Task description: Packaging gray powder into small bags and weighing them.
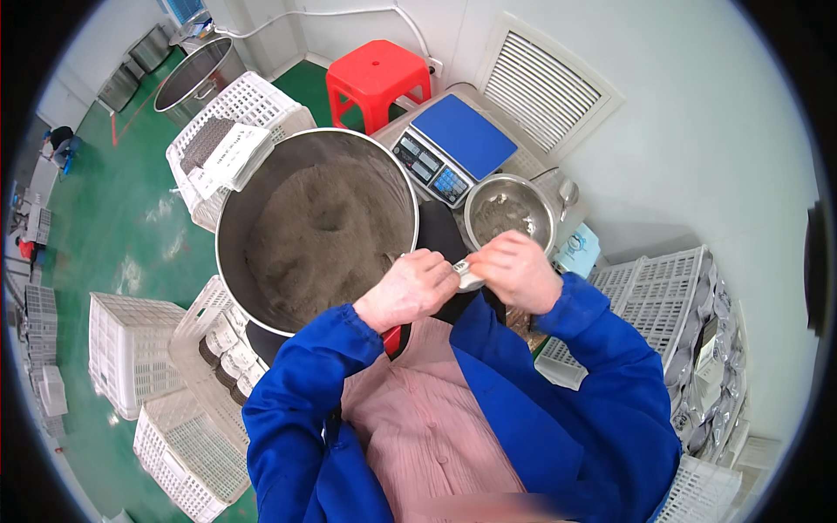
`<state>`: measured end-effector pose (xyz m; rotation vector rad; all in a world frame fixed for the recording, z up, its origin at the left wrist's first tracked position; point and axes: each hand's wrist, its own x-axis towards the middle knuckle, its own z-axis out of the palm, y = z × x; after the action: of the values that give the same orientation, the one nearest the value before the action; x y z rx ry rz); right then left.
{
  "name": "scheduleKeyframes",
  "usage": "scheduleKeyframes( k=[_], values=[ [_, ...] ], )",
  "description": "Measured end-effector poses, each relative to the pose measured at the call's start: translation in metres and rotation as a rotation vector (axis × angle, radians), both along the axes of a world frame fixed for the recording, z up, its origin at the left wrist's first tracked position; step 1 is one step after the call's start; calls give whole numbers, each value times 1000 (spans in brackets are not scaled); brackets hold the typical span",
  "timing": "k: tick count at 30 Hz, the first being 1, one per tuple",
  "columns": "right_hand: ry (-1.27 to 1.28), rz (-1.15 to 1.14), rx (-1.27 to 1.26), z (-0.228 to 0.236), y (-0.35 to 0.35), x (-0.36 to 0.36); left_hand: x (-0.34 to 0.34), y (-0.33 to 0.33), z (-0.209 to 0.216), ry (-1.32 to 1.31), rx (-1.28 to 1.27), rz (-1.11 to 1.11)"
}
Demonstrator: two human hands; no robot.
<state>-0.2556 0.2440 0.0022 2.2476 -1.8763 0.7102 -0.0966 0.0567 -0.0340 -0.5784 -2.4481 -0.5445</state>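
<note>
In front of my body, my left hand (pixel 410 289) and my right hand (pixel 516 270) are both closed on a small white pouch (pixel 468 276) with dark print. The pouch stretches between my fingertips, and most of it is hidden by them. To the left of my hands stands a large steel pot (pixel 228 261), partly filled with grey-brown powder (pixel 318 235) that has a hollow in its surface. Just beyond my right hand is a steel bowl (pixel 547 218) with some of the same-coloured material and a shiny bottom showing.
A scale (pixel 466 135) with a blue platform stands behind the bowl, near a red stool (pixel 375 74). White crates (pixel 135 349) flank me on the left, one holding packed pouches (pixel 235 357). More crates (pixel 649 292) are at the right, beside silvery packs (pixel 715 366). Flat white bags (pixel 228 161) lie beyond the pot.
</note>
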Motion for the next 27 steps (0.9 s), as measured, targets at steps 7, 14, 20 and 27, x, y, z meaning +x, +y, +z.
scheduleKeyframes(
  k=[7,14,20,27],
  values=[
    [33,-141,14,6,22,-32,14,-17,-11,-11,167,184],
    [62,33,65,34,-22,18,12,9,4,1,103,284],
    [-16,148,21,55,-48,38,84,-11,17,45,1,460],
    [-65,302,-32,48,-125,71,213,-49,22,-150,-95,857]
  ],
)
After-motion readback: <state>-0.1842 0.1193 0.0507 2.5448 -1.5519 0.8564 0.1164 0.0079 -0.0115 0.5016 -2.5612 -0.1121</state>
